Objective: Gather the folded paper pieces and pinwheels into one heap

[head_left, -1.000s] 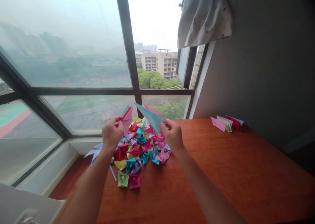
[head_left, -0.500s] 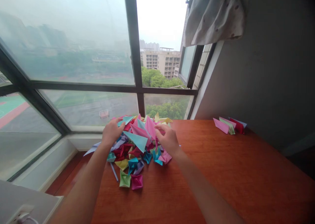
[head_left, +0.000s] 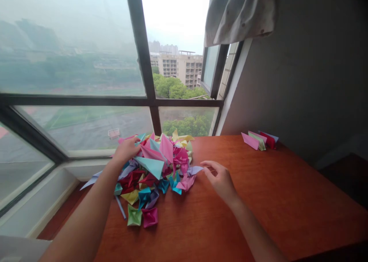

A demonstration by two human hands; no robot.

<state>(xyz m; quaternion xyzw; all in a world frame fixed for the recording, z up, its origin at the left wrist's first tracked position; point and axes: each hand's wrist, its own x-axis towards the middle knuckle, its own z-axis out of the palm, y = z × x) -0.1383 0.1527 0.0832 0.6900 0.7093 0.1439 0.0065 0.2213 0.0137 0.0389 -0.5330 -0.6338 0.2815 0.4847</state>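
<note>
A heap of folded paper pieces in many colours lies on the wooden table (head_left: 230, 216). My left hand (head_left: 126, 150) rests at the heap's left side, fingers spread near a light-blue folded paper (head_left: 140, 137); their tips are partly hidden. To the right of the heap, my right hand (head_left: 220, 180) has thumb and index finger apart, close to the tip of a lavender folded paper (head_left: 194, 170). Whether they touch, I cannot tell. Between the hands are a light-blue paper plane (head_left: 151, 166), a pink folded paper (head_left: 166, 149) and a magenta folded flower or crane (head_left: 180, 158).
Several paper planes (head_left: 260, 140) stand together at the table's back right. A green paper box (head_left: 134, 216) and a magenta paper box (head_left: 150, 217) sit at the heap's front. Windows (head_left: 184, 116) border the table behind; a dotted curtain (head_left: 241, 16) hangs above.
My right hand has moved off the pink papers, out to the right and down beside the lavender tip. My left hand stays at the heap's left. The view has shifted slightly right.
</note>
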